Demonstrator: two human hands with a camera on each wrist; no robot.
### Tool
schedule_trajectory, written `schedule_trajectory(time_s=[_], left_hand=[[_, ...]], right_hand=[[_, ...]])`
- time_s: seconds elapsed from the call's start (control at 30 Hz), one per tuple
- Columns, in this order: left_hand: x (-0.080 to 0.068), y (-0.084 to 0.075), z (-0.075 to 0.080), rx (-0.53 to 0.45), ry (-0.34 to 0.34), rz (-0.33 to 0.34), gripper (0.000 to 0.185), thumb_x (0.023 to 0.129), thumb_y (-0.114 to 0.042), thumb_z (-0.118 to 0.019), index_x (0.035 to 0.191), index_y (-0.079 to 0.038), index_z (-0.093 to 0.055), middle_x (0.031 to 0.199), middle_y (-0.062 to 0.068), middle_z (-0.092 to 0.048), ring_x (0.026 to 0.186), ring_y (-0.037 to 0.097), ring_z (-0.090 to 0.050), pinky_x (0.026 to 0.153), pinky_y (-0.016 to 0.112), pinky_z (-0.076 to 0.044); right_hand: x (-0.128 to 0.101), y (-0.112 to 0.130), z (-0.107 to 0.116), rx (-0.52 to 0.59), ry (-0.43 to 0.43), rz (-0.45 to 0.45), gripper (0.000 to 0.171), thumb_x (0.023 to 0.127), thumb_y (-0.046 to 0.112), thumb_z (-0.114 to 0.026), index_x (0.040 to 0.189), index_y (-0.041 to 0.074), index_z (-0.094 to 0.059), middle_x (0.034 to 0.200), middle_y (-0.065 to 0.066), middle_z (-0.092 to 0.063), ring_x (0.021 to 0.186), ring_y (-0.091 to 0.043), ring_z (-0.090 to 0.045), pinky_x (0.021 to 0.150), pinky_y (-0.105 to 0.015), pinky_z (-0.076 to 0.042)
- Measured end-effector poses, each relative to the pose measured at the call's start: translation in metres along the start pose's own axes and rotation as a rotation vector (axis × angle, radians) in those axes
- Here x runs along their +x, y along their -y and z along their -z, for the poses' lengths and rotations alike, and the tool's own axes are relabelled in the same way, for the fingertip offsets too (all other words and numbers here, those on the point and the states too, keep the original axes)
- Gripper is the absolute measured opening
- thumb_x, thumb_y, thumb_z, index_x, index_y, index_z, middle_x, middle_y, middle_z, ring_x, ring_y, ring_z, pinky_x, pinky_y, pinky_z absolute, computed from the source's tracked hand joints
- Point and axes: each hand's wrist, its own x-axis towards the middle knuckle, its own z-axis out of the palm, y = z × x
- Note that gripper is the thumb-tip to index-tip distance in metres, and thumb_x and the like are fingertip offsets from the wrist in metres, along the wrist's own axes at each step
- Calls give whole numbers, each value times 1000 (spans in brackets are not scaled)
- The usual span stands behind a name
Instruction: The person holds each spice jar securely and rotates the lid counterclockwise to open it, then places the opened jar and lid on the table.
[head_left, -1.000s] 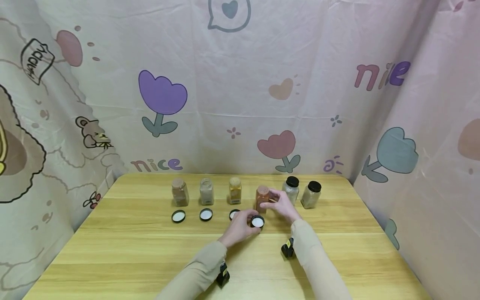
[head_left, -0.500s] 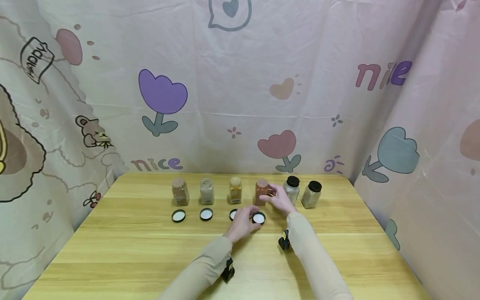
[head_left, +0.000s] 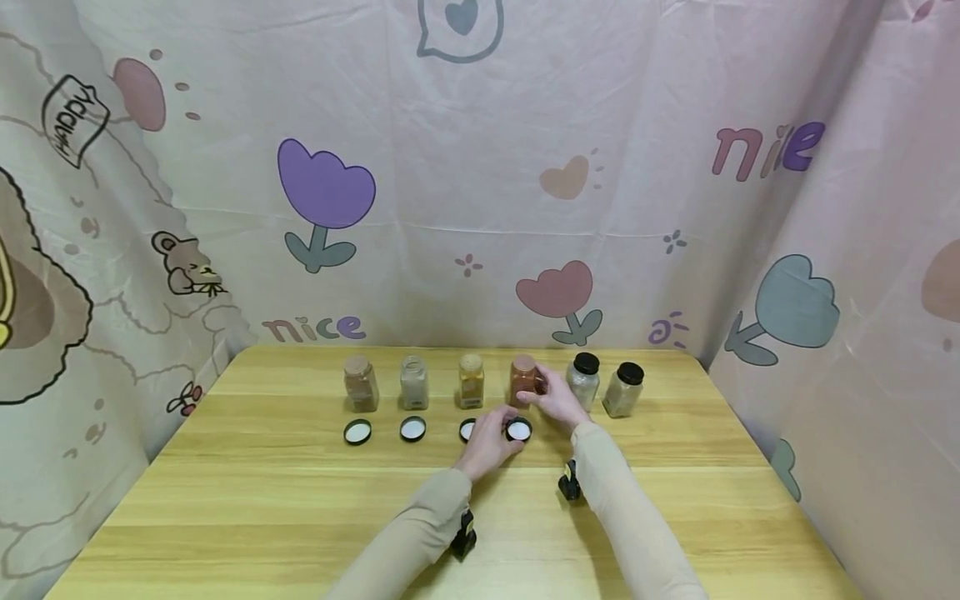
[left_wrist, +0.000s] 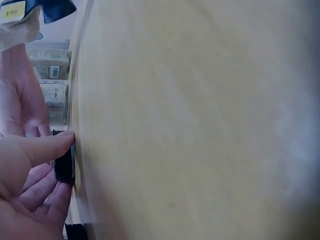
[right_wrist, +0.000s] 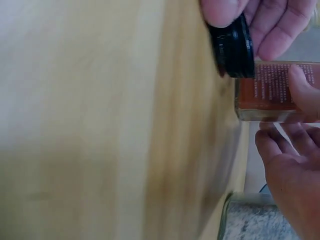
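Note:
My left hand (head_left: 486,446) pinches a black jar lid (head_left: 518,429) between thumb and fingers, its white inner face turned up. In the left wrist view the lid (left_wrist: 63,165) is on edge to the camera, right at the tabletop. Just behind it, my right hand (head_left: 558,398) grips an uncapped glass spice jar (head_left: 522,379) of red-orange powder, standing upright. The right wrist view shows the thumb across the printed label of this jar (right_wrist: 265,92), fingers on the opposite side, with the lid (right_wrist: 232,50) close by its base.
Uncapped jars of brown (head_left: 362,387), pale (head_left: 414,387) and yellow (head_left: 471,387) contents stand to the left, each with an upturned lid in front (head_left: 357,432). Two jars with black lids (head_left: 582,387) stand right, close to my right hand. A patterned curtain (head_left: 480,208) rises behind the table.
The right hand has moved the red-orange jar back, into line with the other jars. The left hand has shifted forward and slightly right with the lid, now in front of that jar.

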Motion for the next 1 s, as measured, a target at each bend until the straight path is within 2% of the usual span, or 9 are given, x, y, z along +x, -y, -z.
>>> schedule_trajectory(time_s=[0.23,0.47,0.63,0.7,0.8,0.9,0.93,1.0], left_hand=[[2,-2,0,-13,-14,32,48,82,-5,-81,126,3,-63,126,20,-69,120,36,-63,104,50,-53],[5,-3,-1,13,-27,31,52,79,-4,-81,126,5,-61,125,22,-69,118,37,-64,104,49,-53],[1,-3,0,10,-27,29,52,80,-4,-81,128,4,-61,125,23,-68,117,36,-65,102,49,-55],[-1,-5,2,-5,-24,33,54,81,-4,-80,130,4,-59,127,23,-67,118,36,-64,102,49,-55],[-4,-8,4,-29,-27,33,57,84,-5,-79,135,4,-56,129,25,-65,120,37,-63,103,50,-55],[-8,-11,6,-52,-33,36,58,85,-6,-78,137,4,-54,133,25,-63,123,38,-62,104,50,-54],[-9,-11,7,-59,-35,33,58,85,-6,-78,137,4,-54,134,25,-63,123,38,-62,105,50,-54],[-11,-12,8,-73,-37,30,58,85,-6,-78,137,4,-54,135,24,-62,125,38,-61,106,50,-53]], right_hand=[[-13,4,0,47,12,-11,70,99,3,-60,157,-6,-21,158,-30,-34,146,-44,-36,124,-52,-32],[-30,4,5,34,-73,21,61,100,5,-59,151,-13,-30,155,-32,-37,144,-45,-39,121,-52,-35],[-42,4,8,95,-204,50,52,97,2,-62,144,-11,-44,146,-31,-51,137,-44,-50,118,-45,-41],[-47,4,9,117,-273,78,47,96,1,-65,139,-10,-50,137,-32,-58,128,-41,-59,112,-37,-49],[-53,5,10,153,-390,136,40,92,-1,-69,130,-9,-59,122,-32,-66,107,-24,-71,96,-19,-57],[-55,8,12,190,-497,232,36,88,-6,-71,122,-12,-63,108,-35,-67,89,-5,-67,82,-8,-55],[-56,9,13,200,-532,267,35,87,-9,-71,120,-14,-63,105,-36,-66,86,-3,-64,79,-8,-54],[-57,14,13,201,-596,347,33,85,-15,-70,116,-18,-63,99,-40,-63,82,-6,-60,74,-11,-52]])
